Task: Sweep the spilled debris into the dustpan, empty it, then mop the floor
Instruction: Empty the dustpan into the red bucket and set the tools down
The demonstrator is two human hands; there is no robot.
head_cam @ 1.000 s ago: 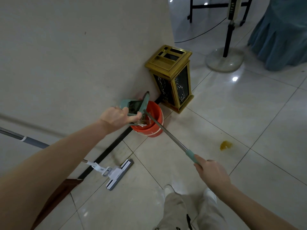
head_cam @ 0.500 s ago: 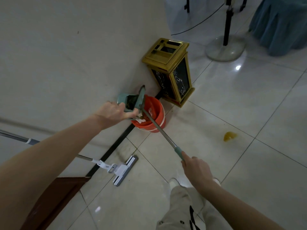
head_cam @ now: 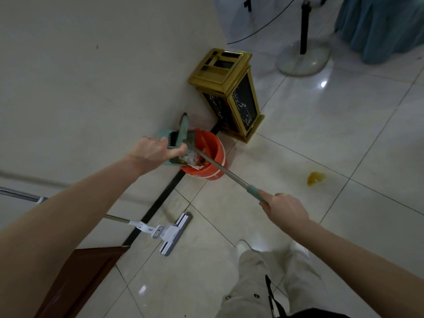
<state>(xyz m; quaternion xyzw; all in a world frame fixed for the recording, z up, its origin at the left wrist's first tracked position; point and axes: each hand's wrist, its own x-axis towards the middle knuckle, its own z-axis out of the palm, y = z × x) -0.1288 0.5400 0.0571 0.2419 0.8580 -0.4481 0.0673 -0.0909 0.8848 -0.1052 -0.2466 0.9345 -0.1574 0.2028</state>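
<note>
My left hand (head_cam: 153, 152) grips the teal dustpan (head_cam: 167, 134), tipped over the orange bucket (head_cam: 219, 154) by the wall. Crumpled wrappers and debris (head_cam: 195, 159) lie at the pan's lip, inside the bucket's mouth. My right hand (head_cam: 284, 210) grips the teal end of the broom's metal handle (head_cam: 222, 169). The broom head (head_cam: 184, 126) sits against the dustpan above the bucket. A flat grey-and-white mop (head_cam: 174, 232) lies on the tiles at lower left, its pole running off left. A yellow stain (head_cam: 315, 178) marks the floor to the right.
A gold-and-black waste bin (head_cam: 229, 88) stands against the wall just behind the bucket. A pole on a round base (head_cam: 302, 58) and blue drapery (head_cam: 378, 26) are at the far right. A brown panel (head_cam: 75, 278) is at lower left. My legs and shoes are below.
The dustpan stays tipped over the bucket with the broom head against it. My right hand has shifted slightly along with the handle, and the view has drifted.
</note>
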